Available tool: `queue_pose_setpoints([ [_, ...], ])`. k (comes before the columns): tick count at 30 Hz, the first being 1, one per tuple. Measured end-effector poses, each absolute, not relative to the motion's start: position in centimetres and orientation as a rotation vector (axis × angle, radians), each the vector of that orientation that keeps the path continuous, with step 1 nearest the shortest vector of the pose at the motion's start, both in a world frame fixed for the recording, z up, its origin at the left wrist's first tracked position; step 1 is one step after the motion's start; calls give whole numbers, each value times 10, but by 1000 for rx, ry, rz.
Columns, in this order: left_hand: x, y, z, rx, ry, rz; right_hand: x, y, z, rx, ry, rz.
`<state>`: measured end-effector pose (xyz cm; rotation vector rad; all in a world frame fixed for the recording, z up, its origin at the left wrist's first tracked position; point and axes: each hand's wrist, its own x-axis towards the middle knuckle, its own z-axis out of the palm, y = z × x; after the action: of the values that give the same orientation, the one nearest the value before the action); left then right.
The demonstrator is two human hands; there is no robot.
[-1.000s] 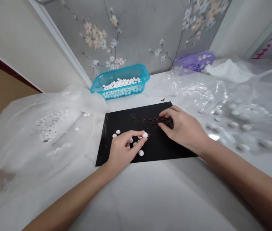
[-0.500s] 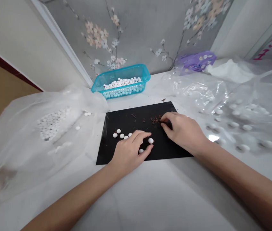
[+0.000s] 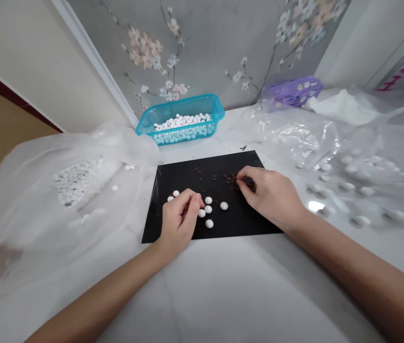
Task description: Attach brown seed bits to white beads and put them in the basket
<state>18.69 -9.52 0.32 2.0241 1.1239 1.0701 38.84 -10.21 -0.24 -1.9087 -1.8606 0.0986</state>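
A black mat (image 3: 173, 228) lies on the table with several small white balls (image 3: 209, 223) on it. At the left of the mat, my left hand (image 3: 176, 221) is closed, thumb and fingertips together beside the balls. Whatever it may hold is hidden. My right hand (image 3: 271, 197) pinches at the right edge of a pile of small dark brown bits (image 3: 229, 178); what sits between its fingertips is too small to make out. A few more brown bits (image 3: 198, 171) are scattered farther left on the mat.
Behind the mat stands a blue plastic basket (image 3: 180, 105) of white balls. A clear bag (image 3: 26, 190) with white pieces lies at left. On the right are plastic wrapping (image 3: 309, 133), white balls (image 3: 360, 220) and a purple packet (image 3: 292, 93).
My left hand has moved left and closed from a spread pose, uncovering several white balls. My right hand has stayed almost in place at the brown bits.
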Motion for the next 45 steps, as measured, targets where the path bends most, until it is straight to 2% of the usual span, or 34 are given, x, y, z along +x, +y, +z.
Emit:
queue_pose_setpoints([
  [9,193,-84,-1,1679,1100,1102,386,-103,-6,-1793,-1866,66],
  [22,191,-82,3,1621,1187,1124,383,-105,-3,-1626,-1880,264],
  [25,192,-82,2,1624,1181,1130,381,-106,-2,-1569,-1757,391],
  [32,193,-86,4,1690,1104,1078,371,-109,8,-1282,-1320,999],
  [42,195,-90,6,1849,1032,978,364,-116,6,-1212,-1266,1117],
  [45,195,-90,7,1847,1045,991,363,-117,8,-1239,-1321,1044],
])
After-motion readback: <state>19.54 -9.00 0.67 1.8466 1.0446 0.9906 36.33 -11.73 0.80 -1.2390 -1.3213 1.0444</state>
